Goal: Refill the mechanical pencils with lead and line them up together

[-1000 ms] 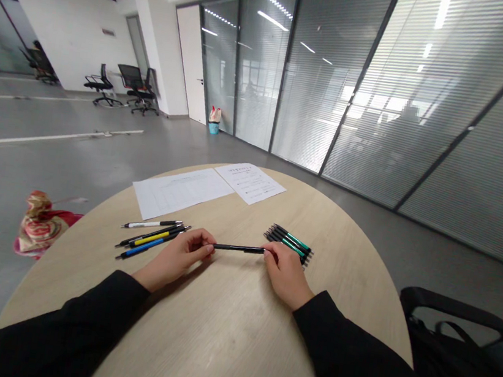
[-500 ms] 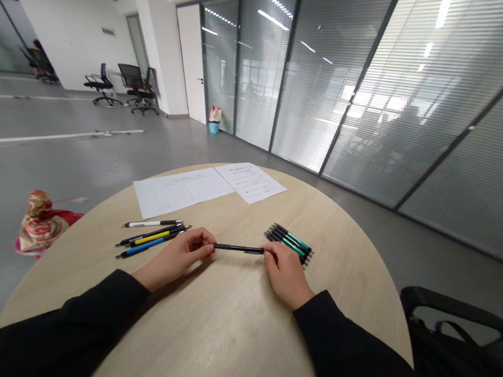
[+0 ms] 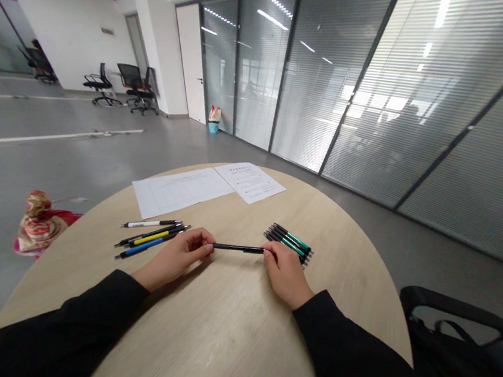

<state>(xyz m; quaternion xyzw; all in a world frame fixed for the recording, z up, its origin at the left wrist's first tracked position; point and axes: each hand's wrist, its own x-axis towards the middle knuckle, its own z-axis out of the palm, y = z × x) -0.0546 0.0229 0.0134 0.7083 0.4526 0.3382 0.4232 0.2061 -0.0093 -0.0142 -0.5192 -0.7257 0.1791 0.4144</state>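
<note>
Together, the left hand (image 3: 190, 251) and right hand (image 3: 285, 272), both curled closed, pinch a black pen (image 3: 238, 248) by its ends over the counter (image 3: 213, 338). Blue and yellow pens (image 3: 151, 238) lie beside the left hand, green pens (image 3: 299, 241) just past the right. Farther off are two papers (image 3: 181, 194).

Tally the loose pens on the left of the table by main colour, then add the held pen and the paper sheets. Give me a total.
White pen: 1
Loose black pen: 1
Yellow pen: 1
Blue pen: 1
Held pen: 1
Paper sheets: 2
Total: 7
</note>
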